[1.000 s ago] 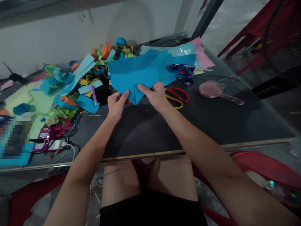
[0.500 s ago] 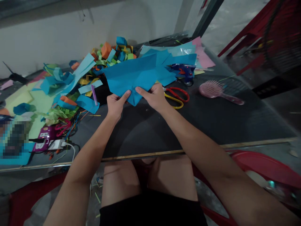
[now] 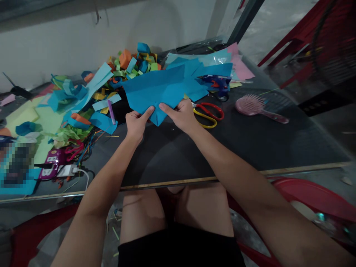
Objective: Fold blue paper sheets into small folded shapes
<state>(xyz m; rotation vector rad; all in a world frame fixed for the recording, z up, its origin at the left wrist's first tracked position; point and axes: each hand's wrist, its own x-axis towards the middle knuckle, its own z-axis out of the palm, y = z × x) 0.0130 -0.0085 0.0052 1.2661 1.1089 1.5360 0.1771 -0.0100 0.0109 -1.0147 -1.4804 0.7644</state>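
A sheet of blue paper (image 3: 155, 87), creased near its lower point, is held up above the dark table. My left hand (image 3: 137, 124) pinches its lower left edge, thumb on top and the other fingers curled underneath. On the lower right edge my right hand (image 3: 182, 115) grips it the same way, the two thumbs close together on either side of the crease. Red-and-yellow-handled scissors (image 3: 208, 115) lie just right of my right hand, their blades mostly hidden. Behind them rests a blue glue gun (image 3: 217, 83).
A pink hairbrush (image 3: 260, 108) lies on the table (image 3: 250, 148) at right. Folded paper pieces (image 3: 133, 61) are heaped at the back. Paper scraps, a purple stick (image 3: 111, 112), a magenta power strip (image 3: 54, 163) and a white charger (image 3: 67, 170) crowd the left side.
My thumbs have shifted very slightly on the blue paper, and its lower tip has moved a little to the left. Everything else stays in place.
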